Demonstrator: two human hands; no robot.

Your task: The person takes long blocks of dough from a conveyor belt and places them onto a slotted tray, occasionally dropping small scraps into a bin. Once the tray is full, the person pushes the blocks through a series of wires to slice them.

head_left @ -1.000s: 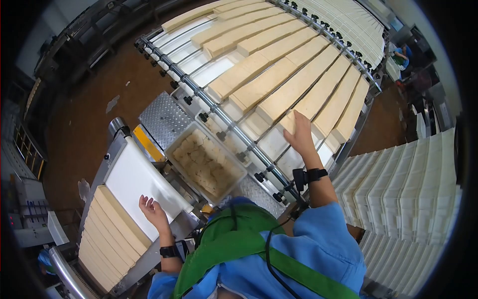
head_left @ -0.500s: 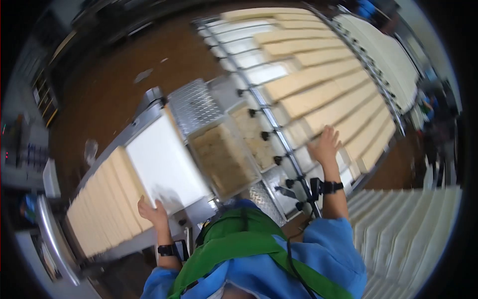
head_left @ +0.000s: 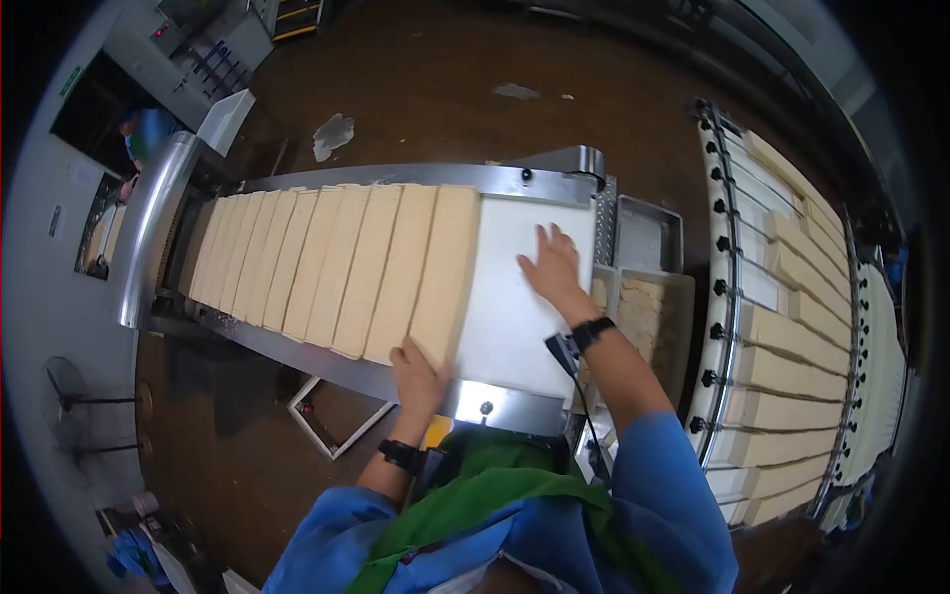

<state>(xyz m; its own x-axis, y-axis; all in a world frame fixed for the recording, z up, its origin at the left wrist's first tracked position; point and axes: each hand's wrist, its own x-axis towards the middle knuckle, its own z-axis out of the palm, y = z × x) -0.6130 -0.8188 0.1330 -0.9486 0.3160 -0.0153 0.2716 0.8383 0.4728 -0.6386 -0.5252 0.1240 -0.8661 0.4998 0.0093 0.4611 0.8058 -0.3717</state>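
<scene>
Overlapping long, pale beige slabs (head_left: 381, 267), perhaps dough or bean curd, lie in a row across the conveyor in front of me. My left hand (head_left: 420, 378) is at the near end of the rightmost slabs, its fingers apart and touching their edge. My right hand (head_left: 554, 269), fingers spread and holding nothing, is over the bare white belt (head_left: 510, 322) to the right of the slabs. Both wrists wear black bands with small devices.
A curved metal guard (head_left: 158, 223) spans the conveyor's left end. To the right are a metal tray (head_left: 648, 235), a bin of pale pieces (head_left: 681, 371) and a second conveyor (head_left: 720, 213) with more slabs. A person (head_left: 146, 134) is at the far left.
My view has turned left toward the near conveyor. My right hand has left the slabs on the right-hand conveyor and is now over the white belt. My left hand stays by the row's end.
</scene>
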